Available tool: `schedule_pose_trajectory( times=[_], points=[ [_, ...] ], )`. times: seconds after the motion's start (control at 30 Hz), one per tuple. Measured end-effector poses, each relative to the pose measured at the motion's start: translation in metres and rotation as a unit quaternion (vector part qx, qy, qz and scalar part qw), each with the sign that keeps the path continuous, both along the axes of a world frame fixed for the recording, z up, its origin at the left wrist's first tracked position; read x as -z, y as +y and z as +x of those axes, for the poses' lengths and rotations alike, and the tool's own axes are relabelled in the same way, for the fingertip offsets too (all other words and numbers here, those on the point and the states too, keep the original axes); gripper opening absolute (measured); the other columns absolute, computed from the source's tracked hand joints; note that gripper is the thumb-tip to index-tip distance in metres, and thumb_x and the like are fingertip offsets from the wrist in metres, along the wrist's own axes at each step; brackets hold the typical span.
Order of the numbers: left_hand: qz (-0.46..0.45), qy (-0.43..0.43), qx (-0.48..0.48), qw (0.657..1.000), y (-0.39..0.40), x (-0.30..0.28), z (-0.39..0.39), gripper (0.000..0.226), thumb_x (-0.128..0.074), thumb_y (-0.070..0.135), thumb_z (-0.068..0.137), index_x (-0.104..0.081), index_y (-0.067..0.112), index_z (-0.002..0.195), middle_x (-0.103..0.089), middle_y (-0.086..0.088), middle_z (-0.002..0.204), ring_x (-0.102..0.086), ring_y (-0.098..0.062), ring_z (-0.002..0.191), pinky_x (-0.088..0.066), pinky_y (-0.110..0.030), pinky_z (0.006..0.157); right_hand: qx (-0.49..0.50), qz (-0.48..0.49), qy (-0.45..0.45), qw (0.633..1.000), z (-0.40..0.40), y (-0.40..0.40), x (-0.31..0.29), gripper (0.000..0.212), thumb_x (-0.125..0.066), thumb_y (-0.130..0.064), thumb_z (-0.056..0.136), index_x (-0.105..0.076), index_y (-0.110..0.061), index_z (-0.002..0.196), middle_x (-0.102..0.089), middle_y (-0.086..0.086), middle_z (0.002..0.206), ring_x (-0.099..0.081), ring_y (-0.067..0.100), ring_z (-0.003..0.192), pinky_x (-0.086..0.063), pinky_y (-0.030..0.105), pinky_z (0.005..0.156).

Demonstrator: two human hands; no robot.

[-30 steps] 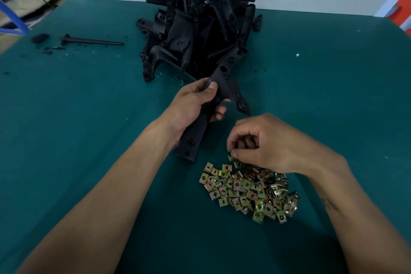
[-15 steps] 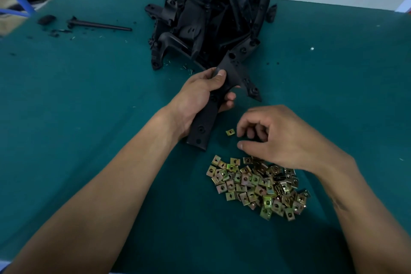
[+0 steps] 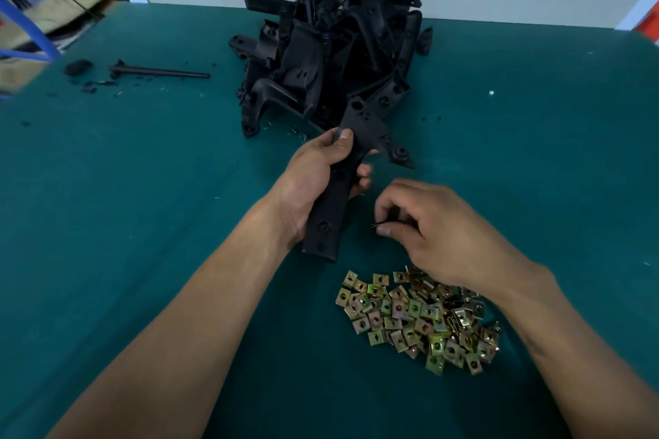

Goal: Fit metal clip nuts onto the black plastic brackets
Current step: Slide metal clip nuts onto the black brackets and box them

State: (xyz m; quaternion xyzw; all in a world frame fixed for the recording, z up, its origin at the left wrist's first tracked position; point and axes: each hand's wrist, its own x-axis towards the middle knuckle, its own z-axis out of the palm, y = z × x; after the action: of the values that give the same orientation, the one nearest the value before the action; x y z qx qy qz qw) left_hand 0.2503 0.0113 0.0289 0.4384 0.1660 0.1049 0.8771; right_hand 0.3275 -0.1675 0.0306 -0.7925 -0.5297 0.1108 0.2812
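Observation:
My left hand (image 3: 313,182) grips a long black plastic bracket (image 3: 335,210) around its middle, holding it just above the green table. Its forked upper end (image 3: 378,139) points toward the pile. To the right of the bracket's lower end, my right hand (image 3: 438,228) pinches a thin metal clip nut (image 3: 379,224) between thumb and fingers; only its edge shows. A heap of brass-coloured clip nuts (image 3: 413,317) lies on the table below my right hand.
A big pile of black plastic brackets (image 3: 331,53) sits at the back centre of the green table (image 3: 142,207). A black rod (image 3: 160,72) and small black scraps (image 3: 76,67) lie at the back left. Cardboard and a blue frame stand off the left edge.
My right hand lifted from the heap of clip nuts and picked one up, moving up toward the bracket. The left hand kept its grip on the bracket.

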Motion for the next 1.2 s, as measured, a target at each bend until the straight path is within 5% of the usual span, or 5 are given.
schedule_pose_trajectory(
  times=[0.27,0.57,0.73,0.93,1.2],
  points=[
    [-0.028,-0.063,0.034,0.997,0.002,0.004,0.000,0.015,-0.054,0.017,0.103,-0.049,0.016,0.089,-0.058,0.004,0.075,-0.047,-0.011,0.057,-0.044,-0.025,0.054,0.115,0.326,0.305,0.887,0.018,-0.006,-0.007,0.016,-0.071,0.010,0.086,-0.068,-0.005,0.090,-0.071,0.005,0.075,-0.065,0.016,0.063,-0.053,0.023,0.060],
    [0.012,-0.126,0.109,0.986,-0.001,0.013,0.004,0.033,-0.082,0.027,0.084,-0.051,0.017,0.089,-0.034,0.000,0.075,-0.040,-0.013,0.055,-0.041,-0.026,0.052,0.187,0.444,0.469,0.740,0.022,-0.005,-0.016,0.016,-0.079,-0.003,0.072,-0.079,-0.010,0.087,-0.072,0.012,0.081,-0.067,0.018,0.067,-0.054,0.022,0.063],
    [0.045,-0.131,0.123,0.983,-0.004,0.009,0.005,0.031,-0.084,0.033,0.081,-0.058,0.018,0.087,-0.039,0.003,0.070,-0.040,-0.011,0.052,-0.039,-0.023,0.045,0.173,0.366,0.471,0.784,0.022,-0.006,-0.012,0.011,-0.079,-0.014,0.077,-0.080,-0.017,0.087,-0.072,0.013,0.072,-0.063,0.021,0.050,-0.046,0.025,0.044],
    [0.108,-0.106,0.085,0.985,-0.009,0.006,0.003,0.022,-0.072,0.027,0.086,-0.054,0.014,0.089,-0.038,0.002,0.068,-0.039,-0.012,0.050,-0.033,-0.018,0.038,0.127,0.417,0.475,0.764,0.016,-0.001,-0.008,0.011,-0.076,-0.006,0.083,-0.080,-0.012,0.092,-0.076,0.010,0.086,-0.073,0.020,0.082,-0.058,0.025,0.071],
    [0.126,-0.105,0.083,0.983,-0.014,0.003,0.003,0.031,-0.088,0.038,0.073,-0.064,0.021,0.081,-0.040,0.003,0.065,-0.038,-0.009,0.047,-0.032,-0.017,0.037,0.175,0.419,0.429,0.781,0.014,-0.001,-0.012,0.022,-0.070,0.010,0.087,-0.076,-0.011,0.093,-0.074,0.006,0.078,-0.070,0.015,0.072,-0.055,0.023,0.068]
  ],
)
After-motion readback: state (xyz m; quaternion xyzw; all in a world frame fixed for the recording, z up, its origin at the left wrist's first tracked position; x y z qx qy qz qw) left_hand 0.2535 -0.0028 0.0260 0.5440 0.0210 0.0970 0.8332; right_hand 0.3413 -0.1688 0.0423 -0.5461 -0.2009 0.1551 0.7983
